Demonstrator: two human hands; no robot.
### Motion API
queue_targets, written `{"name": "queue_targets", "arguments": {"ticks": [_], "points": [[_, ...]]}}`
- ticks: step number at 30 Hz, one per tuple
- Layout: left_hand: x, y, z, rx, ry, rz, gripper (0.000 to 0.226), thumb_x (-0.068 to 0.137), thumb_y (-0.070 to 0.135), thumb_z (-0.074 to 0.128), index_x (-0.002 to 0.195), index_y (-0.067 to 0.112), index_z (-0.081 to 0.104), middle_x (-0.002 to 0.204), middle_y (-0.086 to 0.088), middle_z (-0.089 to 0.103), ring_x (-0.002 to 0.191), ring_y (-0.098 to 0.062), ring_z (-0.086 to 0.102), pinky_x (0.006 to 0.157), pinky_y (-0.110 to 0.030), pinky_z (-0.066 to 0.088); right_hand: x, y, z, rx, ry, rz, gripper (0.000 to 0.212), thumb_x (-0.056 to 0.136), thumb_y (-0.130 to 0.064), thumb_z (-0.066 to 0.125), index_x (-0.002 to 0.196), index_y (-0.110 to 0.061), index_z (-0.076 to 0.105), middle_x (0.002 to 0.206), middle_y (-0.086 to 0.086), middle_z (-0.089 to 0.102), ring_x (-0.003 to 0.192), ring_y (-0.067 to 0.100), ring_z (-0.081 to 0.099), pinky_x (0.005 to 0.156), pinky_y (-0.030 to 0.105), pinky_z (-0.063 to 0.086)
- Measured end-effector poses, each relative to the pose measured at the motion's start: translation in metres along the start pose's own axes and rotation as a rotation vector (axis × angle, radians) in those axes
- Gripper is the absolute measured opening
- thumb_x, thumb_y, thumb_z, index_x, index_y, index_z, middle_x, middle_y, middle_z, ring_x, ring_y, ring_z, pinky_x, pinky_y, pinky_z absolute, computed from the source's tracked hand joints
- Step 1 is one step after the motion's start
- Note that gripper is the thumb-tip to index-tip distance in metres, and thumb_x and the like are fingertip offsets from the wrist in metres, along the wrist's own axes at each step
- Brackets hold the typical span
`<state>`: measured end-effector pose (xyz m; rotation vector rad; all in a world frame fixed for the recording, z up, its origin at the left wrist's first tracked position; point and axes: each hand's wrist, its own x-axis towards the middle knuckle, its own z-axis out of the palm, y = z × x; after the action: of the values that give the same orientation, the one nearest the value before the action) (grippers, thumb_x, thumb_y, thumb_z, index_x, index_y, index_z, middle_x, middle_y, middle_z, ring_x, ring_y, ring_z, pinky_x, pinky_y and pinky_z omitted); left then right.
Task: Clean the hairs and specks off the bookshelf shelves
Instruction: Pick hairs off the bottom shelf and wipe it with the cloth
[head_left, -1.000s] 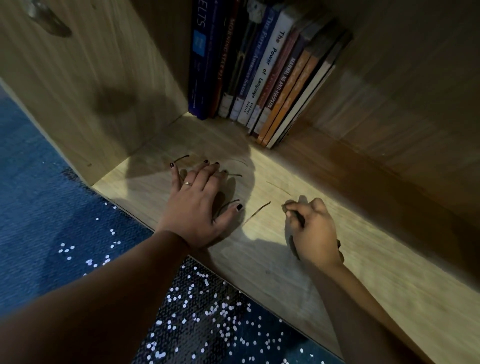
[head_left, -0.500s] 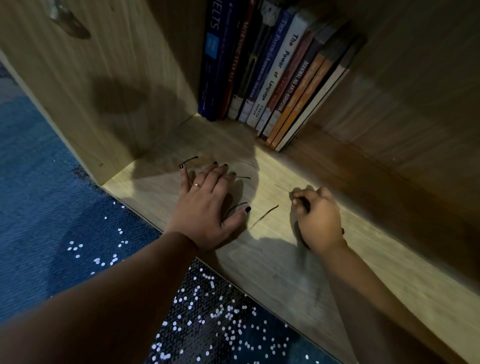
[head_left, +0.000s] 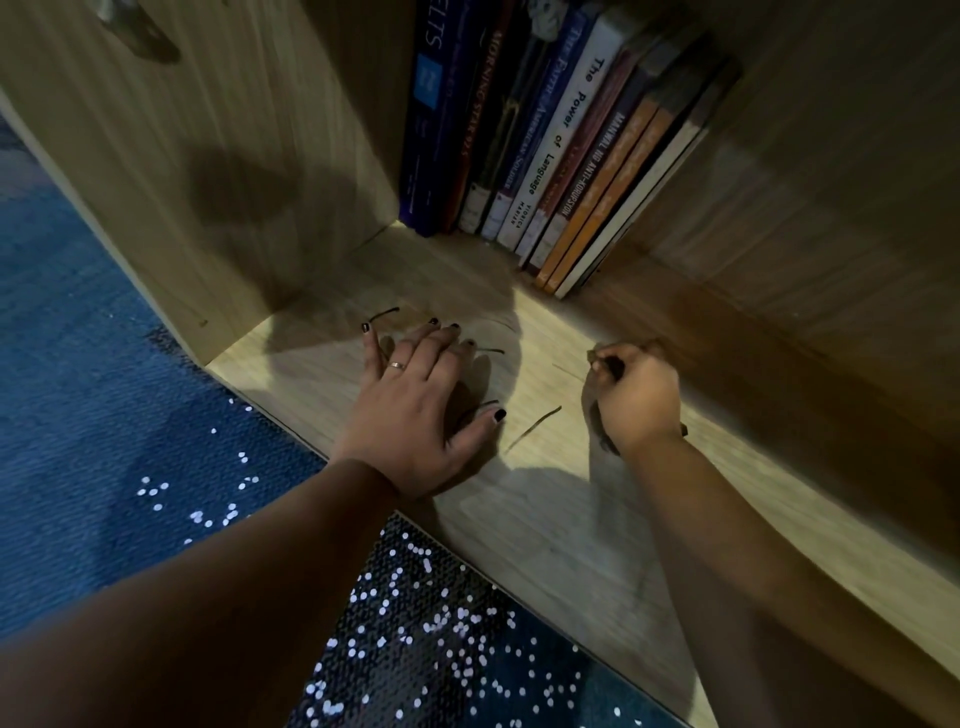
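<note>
hair strands (head_left: 535, 427) lay on the shelf (head_left: 545, 519): one just off the left thumb tip, others at the tips of the spread fingers of the left hand (head_left: 415, 415), which pressed flat. the right hand (head_left: 636, 395) was curled, pinching a dark tuft (head_left: 605, 364) of unclear identity. step judged: gathering strands. the next move called for a fine pinch on the strand between the hands. books (head_left: 566, 130) stood beyond the fingertips.

**Wooden shelf: books, stray hairs, two hands**

The pale wooden shelf (head_left: 545, 519) carried a leaning row of books (head_left: 566, 156) at 12 o'clock. The left hand (head_left: 415, 415) lay flat on the board near the middle, with dark hairs (head_left: 535, 427) at its 11, 1 and 3 o'clock. At 3 o'clock the right hand (head_left: 636, 395) rested curled round a dark thing (head_left: 614, 370).
</note>
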<state>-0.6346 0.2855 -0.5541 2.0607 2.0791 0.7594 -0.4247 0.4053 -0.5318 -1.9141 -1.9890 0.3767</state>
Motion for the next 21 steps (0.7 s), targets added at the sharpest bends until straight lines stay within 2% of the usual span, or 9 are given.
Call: {"name": "queue_targets", "arguments": {"ticks": [2,5,8,10,15,17,21], "points": [[0.0,0.001,0.0,0.003,-0.001,-0.002,0.071,0.089,0.068,0.038,0.14,0.02,0.048,0.145,-0.004,0.046,0.139,-0.025,0.035,0.116,-0.064,0.009,-0.004,-0.002,-0.001,-0.025,-0.01,-0.019,0.022,0.093,-0.015,0.055,0.111,-0.015,0.067,0.118,0.009,0.054,0.093,0.022,0.058,0.089,0.026,0.046],[0.0,0.001,-0.001,-0.003,-0.002,-0.004,0.072,0.089,0.068,0.038,0.14,0.019,0.048,0.146,-0.005,0.046,0.14,-0.025,0.034,0.117,-0.064,0.008,-0.016,-0.003,0.001,0.013,-0.045,-0.107,0.021,0.093,-0.009,0.055,0.112,-0.008,0.065,0.101,-0.003,0.048,0.083,0.008,0.049,0.083,0.007,0.033],[0.0,0.001,-0.001,-0.006,-0.007,-0.004,0.072,0.088,0.069,0.037,0.139,0.019,0.048,0.145,-0.006,0.047,0.139,-0.026,0.035,0.117,-0.063,0.005,-0.02,-0.003,0.002,-0.037,-0.053,-0.199,0.021,0.092,-0.011,0.057,0.11,-0.01,0.067,0.102,-0.004,0.042,0.092,0.016,0.051,0.088,0.013,0.031],[0.0,0.001,0.0,-0.005,-0.005,-0.005,0.073,0.087,0.068,0.037,0.138,0.018,0.048,0.144,-0.007,0.048,0.138,-0.027,0.036,0.118,-0.063,0.005,-0.017,-0.004,0.001,-0.007,-0.077,-0.244,0.02,0.092,-0.01,0.057,0.108,-0.011,0.068,0.101,-0.004,0.042,0.092,0.016,0.051,0.09,0.014,0.032],[0.0,0.001,0.0,-0.006,0.001,-0.012,0.074,0.086,0.069,0.038,0.139,0.017,0.047,0.144,-0.006,0.048,0.138,-0.027,0.037,0.118,-0.063,0.004,-0.009,-0.023,0.008,0.034,-0.133,-0.315,0.019,0.091,-0.011,0.058,0.105,-0.016,0.071,0.101,0.002,0.049,0.094,0.021,0.056,0.093,0.028,0.044],[0.0,0.002,0.0,-0.005,0.001,-0.017,0.074,0.086,0.069,0.038,0.139,0.017,0.047,0.143,-0.007,0.049,0.137,-0.027,0.038,0.117,-0.063,0.005,-0.009,-0.022,0.003,0.033,-0.158,-0.319,0.019,0.091,-0.013,0.058,0.105,-0.018,0.071,0.099,-0.001,0.047,0.092,0.019,0.055,0.09,0.026,0.044],[0.001,0.002,-0.003,0.005,-0.011,-0.014,0.075,0.086,0.069,0.037,0.139,0.017,0.047,0.141,-0.007,0.05,0.135,-0.028,0.04,0.117,-0.064,0.008,-0.021,0.01,-0.019,-0.037,-0.17,-0.31,0.022,0.092,-0.015,0.058,0.109,-0.022,0.07,0.097,-0.006,0.043,0.088,0.011,0.047,0.084,0.018,0.033]]}}
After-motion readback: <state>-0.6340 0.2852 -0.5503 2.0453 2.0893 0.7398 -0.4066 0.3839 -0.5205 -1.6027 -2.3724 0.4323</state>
